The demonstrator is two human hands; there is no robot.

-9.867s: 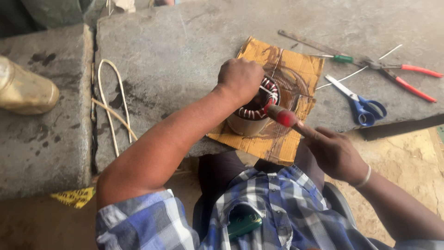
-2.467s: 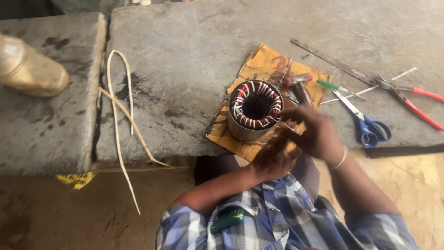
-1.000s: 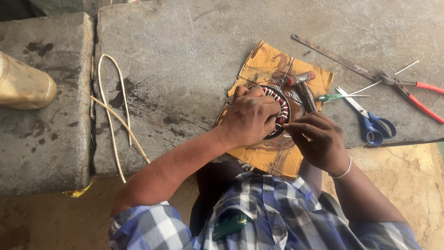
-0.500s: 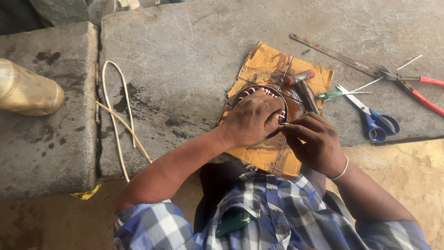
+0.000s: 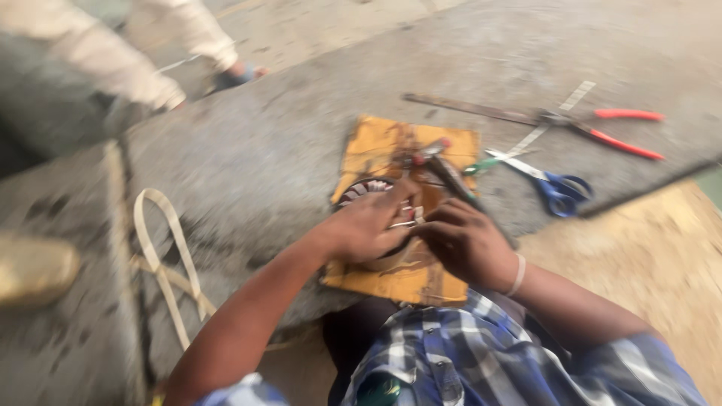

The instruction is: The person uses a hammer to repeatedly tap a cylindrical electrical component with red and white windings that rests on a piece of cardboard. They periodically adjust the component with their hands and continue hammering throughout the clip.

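My left hand (image 5: 366, 228) lies curled over the wound motor stator (image 5: 359, 192) on the orange cardboard (image 5: 376, 146), and my right hand (image 5: 468, 244) pinches pale strips (image 5: 406, 218) at its rim. The view is blurred, so a slip could, I judge, nick the windings against the tool (image 5: 451, 177) just beside my fingers.

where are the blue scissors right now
In the head view the blue scissors lie on the concrete slab, right of the yellow cardboard, just below the red-handled pliers and beyond the right hand.
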